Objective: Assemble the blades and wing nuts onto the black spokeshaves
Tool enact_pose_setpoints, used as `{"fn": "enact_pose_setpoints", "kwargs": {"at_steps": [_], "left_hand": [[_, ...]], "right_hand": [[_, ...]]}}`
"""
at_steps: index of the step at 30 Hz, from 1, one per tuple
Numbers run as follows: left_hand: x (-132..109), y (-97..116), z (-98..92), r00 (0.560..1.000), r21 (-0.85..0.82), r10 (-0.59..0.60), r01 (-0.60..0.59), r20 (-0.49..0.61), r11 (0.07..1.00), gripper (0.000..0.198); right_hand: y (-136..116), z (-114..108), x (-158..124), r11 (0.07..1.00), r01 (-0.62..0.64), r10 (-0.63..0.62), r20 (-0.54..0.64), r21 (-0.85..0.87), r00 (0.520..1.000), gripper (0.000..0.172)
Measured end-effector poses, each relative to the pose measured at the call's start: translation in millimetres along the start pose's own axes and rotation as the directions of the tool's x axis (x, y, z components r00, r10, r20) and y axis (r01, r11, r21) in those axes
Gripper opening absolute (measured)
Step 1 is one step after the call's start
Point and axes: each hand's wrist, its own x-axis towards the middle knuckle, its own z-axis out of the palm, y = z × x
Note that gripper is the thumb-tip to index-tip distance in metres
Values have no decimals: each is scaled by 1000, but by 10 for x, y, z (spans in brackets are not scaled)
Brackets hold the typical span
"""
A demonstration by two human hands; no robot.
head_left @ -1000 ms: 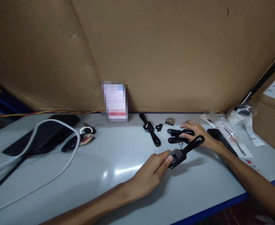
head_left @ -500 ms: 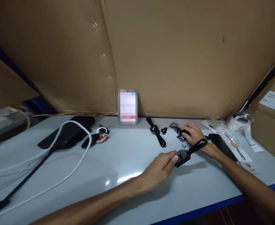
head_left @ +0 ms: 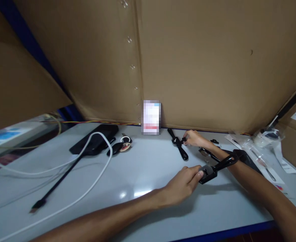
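My left hand (head_left: 181,185) grips a black spokeshave (head_left: 224,166) by its near end, raised above the table. A grey blade plate shows at the spokeshave's middle beside my thumb, and its long handle points to the right. Farther back, my right hand (head_left: 194,138) has its fingertips closed on a small black cap piece (head_left: 184,140), partly covered by the fingers. Right beside that piece lies a second spokeshave (head_left: 177,144), flat on the table. Another black spokeshave (head_left: 210,154) lies behind my right forearm, which hides part of it.
A black case (head_left: 92,139) with a white cable (head_left: 104,164) lies on the left, near keys (head_left: 124,144). A phone (head_left: 151,117) leans on the cardboard wall (head_left: 200,67). Plastic packaging (head_left: 253,149) and a tape roll (head_left: 270,134) are on the right.
My right hand has let go of the black part at the right and moved left to the small cap piece. My left hand still holds its spokeshave. The view has shifted left.
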Motion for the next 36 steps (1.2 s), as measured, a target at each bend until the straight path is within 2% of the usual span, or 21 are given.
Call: {"fn": "enact_pose_setpoints", "kwargs": {"at_steps": [3,6,7,10,12,14,15,17,18,20,23,26,29,32,36], "left_hand": [[10,-10,-2,999,-68,-41,40,-10,997,45],[31,-18,-11,994,-144,-101,95,-37,985,43],[37,-19,-15,991,-167,-122,113,-47,980,42],[43,-22,-29,980,-224,-185,165,-68,960,41],[36,-23,-35,972,-253,-225,201,-69,946,41],[26,-21,-38,962,-272,-265,239,-62,932,42],[21,-18,-38,957,-276,-284,259,-56,926,43],[11,-4,-33,947,-278,-318,294,-47,915,45],[5,8,-29,942,-275,-333,308,-49,911,46],[-7,39,-20,932,-259,-353,323,-79,910,47],[-25,86,-7,926,-221,-349,314,-143,924,45],[-34,100,5,933,-190,-322,291,-163,938,42],[-35,80,15,942,-161,-284,257,-179,953,43],[-35,57,20,946,-153,-274,249,-173,956,41],[-32,63,21,946,-155,-268,241,-184,958,37]], "right_hand": [[126,-73,-76,983,-9,17,-41,184,999,33],[280,-300,-342,928,40,32,-186,369,982,27],[329,-405,-460,903,76,40,-259,422,965,27],[445,-727,-832,816,218,69,-465,535,883,46],[476,-867,-1049,767,284,109,-552,576,827,43],[452,-896,-1222,725,312,167,-596,614,785,36],[415,-866,-1294,707,311,189,-593,635,783,33],[297,-741,-1418,671,285,210,-543,685,813,28],[223,-658,-1473,645,251,187,-467,722,865,26],[75,-487,-1571,647,180,135,-344,741,929,24],[-66,-267,-1673,574,78,79,-150,815,985,26],[-85,-106,-1711,472,-47,88,6,880,996,33],[-61,10,-1712,448,-80,117,30,890,993,37],[-45,85,-1704,491,-74,141,5,868,990,37],[-41,132,-1702,617,-90,135,8,782,991,40]]}}
